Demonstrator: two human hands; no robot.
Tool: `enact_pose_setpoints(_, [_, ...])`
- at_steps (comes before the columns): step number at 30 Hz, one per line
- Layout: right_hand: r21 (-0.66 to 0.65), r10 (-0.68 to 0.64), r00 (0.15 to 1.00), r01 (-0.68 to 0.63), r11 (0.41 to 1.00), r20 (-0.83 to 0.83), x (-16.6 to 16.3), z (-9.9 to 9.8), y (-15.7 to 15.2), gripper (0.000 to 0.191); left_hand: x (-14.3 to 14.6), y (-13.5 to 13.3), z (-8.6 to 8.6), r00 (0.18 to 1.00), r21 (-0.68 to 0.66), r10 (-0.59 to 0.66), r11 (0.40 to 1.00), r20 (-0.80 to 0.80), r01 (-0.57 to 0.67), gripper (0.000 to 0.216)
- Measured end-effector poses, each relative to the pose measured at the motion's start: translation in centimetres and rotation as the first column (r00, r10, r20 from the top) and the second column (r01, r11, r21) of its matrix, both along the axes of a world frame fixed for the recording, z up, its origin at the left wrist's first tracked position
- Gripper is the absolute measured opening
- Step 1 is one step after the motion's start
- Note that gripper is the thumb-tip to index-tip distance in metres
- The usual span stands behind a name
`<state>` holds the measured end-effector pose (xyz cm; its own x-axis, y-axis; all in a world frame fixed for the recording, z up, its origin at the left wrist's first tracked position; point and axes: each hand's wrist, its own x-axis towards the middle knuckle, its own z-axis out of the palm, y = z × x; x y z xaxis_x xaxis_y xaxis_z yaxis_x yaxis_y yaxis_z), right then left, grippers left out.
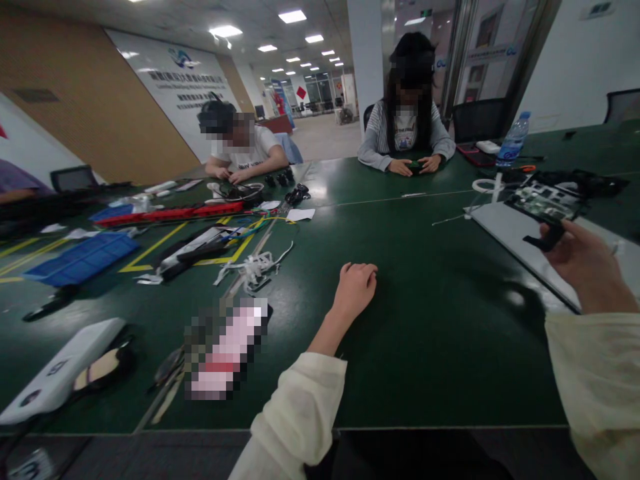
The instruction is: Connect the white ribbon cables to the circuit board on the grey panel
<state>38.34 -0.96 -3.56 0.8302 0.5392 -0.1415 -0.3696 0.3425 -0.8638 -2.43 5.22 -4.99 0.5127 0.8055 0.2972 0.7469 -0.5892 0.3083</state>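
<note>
My left hand (pixel 356 288) rests on the green table with its fingers curled in, and nothing shows in them. At the right, my right hand (pixel 585 257) is raised with thumb and fingers closed round a dark, curved black piece (pixel 545 239). Just beyond the fingers is a flat thing with a green and white patterned face (pixel 545 200), like a circuit board; I cannot tell whether it is joined to the black piece. Below the right hand lies a white panel (pixel 510 233) with a dark edge. A blurred-out pink, phone-shaped thing (pixel 235 340) lies left of my left hand.
Tangled white strips (pixel 253 272), a blue bin (pixel 83 257), a red power strip (pixel 175 212) and a white device (pixel 65 367) lie leftward. A water bottle (pixel 513 140) stands back right. Two people sit across the table, one with hands round a small dark thing (pixel 415 167).
</note>
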Motion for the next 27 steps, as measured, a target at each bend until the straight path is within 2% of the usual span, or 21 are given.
enact_pose_setpoints(2, [-0.005,0.242,0.969,-0.242,0.97,-0.052,-1.5,-0.2,0.3,0.012,0.0,0.0,0.1,0.997,0.011,-0.008,1.0,0.075,0.007,0.025])
enact_pose_setpoints(4, [-0.016,0.413,0.909,-0.415,0.91,-0.052,-3.4,-0.4,0.5,0.011,0.0,0.1,0.4,0.979,0.025,-0.002,1.0,0.202,-0.003,0.025])
enact_pose_setpoints(7, [-0.037,0.642,0.765,-0.644,0.764,-0.041,-6.7,-0.7,0.5,0.014,-0.1,0.4,0.7,0.909,0.014,0.051,0.998,0.414,-0.062,0.026])
enact_pose_setpoints(10, [-0.06,0.792,0.607,-0.795,0.604,-0.063,-9.7,-1.2,0.4,0.022,-0.2,0.9,0.9,0.813,-0.108,0.129,0.991,0.568,-0.081,0.029])
enact_pose_setpoints(13, [-0.056,0.864,0.498,-0.867,0.495,-0.077,-11.8,-1.7,0.1,0.027,-0.1,1.2,0.9,0.732,-0.318,0.207,0.948,0.649,0.014,0.034])
enact_pose_setpoints(16, [-0.052,0.911,0.405,-0.914,0.402,-0.078,-13.1,-2.2,-0.1,0.029,-0.2,1.1,0.8,0.667,-0.516,0.286,0.839,0.688,0.173,0.039])
enact_pose_setpoints(19, [-0.066,0.93,0.359,-0.933,0.355,-0.073,-13.5,-2.6,-0.1,0.032,-0.3,1.1,0.5,0.625,-0.601,0.341,0.754,0.702,0.264,0.04])
enact_pose_setpoints(22, [-0.082,0.931,0.36,-0.932,0.354,-0.066,-13.4,-2.9,0.1,0.032,-0.5,1.2,0.2,0.594,-0.608,0.374,0.752,0.712,0.256,0.037])
enact_pose_setpoints(27, [-0.165,0.948,0.315,-0.938,0.306,-0.032,-13.3,-3.4,0.2,0.035,-0.5,1.5,-0.2,0.586,-0.535,0.346,0.826,0.732,0.181,0.029])
